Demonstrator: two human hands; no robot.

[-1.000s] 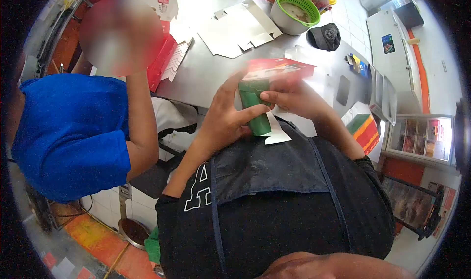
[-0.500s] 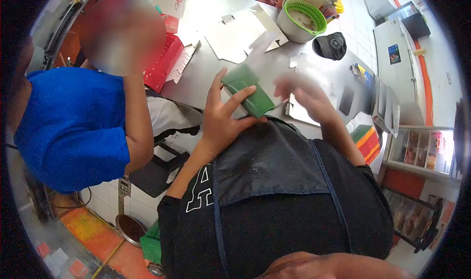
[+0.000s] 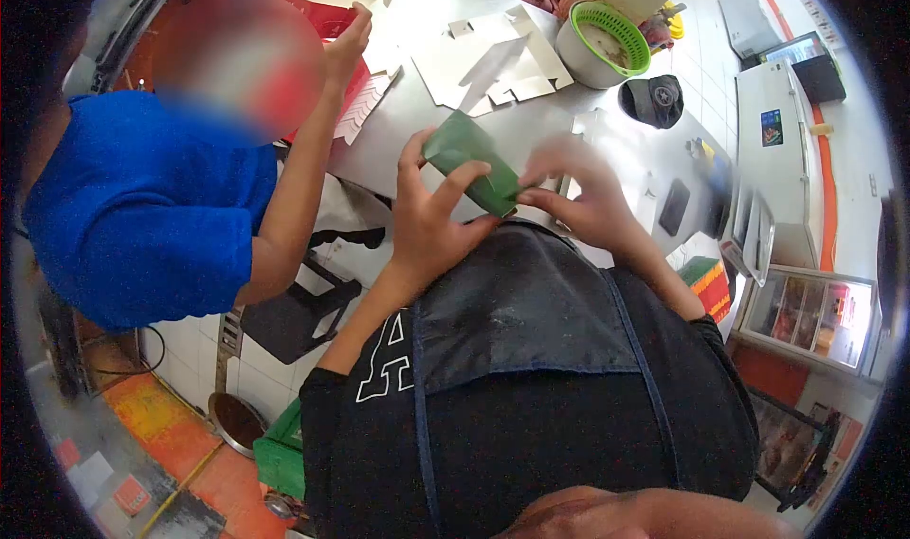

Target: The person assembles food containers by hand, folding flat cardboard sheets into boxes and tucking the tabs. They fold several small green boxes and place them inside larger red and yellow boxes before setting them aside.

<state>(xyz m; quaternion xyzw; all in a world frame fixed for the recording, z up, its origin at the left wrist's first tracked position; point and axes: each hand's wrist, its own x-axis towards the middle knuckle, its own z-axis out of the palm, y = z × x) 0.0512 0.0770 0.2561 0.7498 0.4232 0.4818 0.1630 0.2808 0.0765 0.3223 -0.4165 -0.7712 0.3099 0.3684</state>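
Note:
A small glossy green box (image 3: 466, 150) sits above the apron, just over the near edge of the metal table. My left hand (image 3: 431, 221) grips it from the left, with fingers bent over its face and the thumb along its lower edge. At the box's lower right end, my right hand (image 3: 586, 198) pinches with thumb and index finger at the edge. That hand is slightly blurred, and its fingertips partly hide what they press. Beyond the box lie flat white cut-out cardboard sheets (image 3: 455, 70) on the table.
At left, a co-worker in a blue shirt (image 3: 161, 207) holds a red box (image 3: 357, 82) with a raised hand. A green basket in a white bowl (image 3: 607, 41), a black cap (image 3: 652, 101) and a phone (image 3: 674, 207) stand along the right side. A black stool (image 3: 294, 316) is below left.
My right hand has moved in from the right and now touches the green box's lower end. My left hand keeps its hold. The co-worker's hand has risen with the red box.

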